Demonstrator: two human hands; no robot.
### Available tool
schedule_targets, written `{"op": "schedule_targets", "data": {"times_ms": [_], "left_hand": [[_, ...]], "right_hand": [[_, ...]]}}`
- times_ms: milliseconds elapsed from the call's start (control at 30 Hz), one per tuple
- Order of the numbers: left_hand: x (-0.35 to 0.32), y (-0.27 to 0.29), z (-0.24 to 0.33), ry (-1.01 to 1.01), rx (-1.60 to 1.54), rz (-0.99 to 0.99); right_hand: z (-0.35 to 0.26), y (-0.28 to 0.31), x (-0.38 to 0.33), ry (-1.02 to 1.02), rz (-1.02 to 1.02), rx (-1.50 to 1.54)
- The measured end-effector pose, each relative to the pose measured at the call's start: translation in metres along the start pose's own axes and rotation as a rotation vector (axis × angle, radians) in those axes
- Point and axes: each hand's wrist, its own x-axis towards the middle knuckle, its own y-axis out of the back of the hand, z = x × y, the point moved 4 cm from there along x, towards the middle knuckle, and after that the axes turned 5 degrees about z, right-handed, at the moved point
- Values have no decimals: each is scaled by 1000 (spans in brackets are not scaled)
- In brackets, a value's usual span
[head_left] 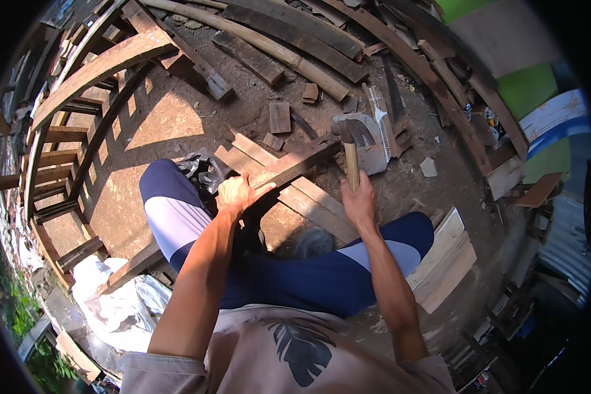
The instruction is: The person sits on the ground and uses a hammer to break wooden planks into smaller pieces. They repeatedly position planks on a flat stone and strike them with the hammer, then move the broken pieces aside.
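Here, left hand (238, 194) closed on a dark wooden strip (295, 167), right hand (359, 202) gripping a hammer (352, 141) handle, head raised.

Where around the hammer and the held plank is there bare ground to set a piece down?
Bare dirt lies left of the knee, between the curved wooden frame and the short planks, and right of the stone block around a pale chip. It is crowded where the left hand grips the plank and the right hand holds the hammer.
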Motion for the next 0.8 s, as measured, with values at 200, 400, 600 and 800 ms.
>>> {"op": "schedule_targets", "data": {"times_ms": [200, 400, 600, 800], "left_hand": [[6, -2, -3, 6, 34, -39], [8, -7, 1, -29, 50, -26], [9, -2, -4, -2, 63, -39], [7, -5, 0, -43, -8, 13]], "right_hand": [[-35, 28, 11, 201, 330, 452], [14, -30, -3, -192, -50, -123], [-81, 27, 22, -63, 77, 184], [-11, -20, -3, -99, 250, 283]]}}
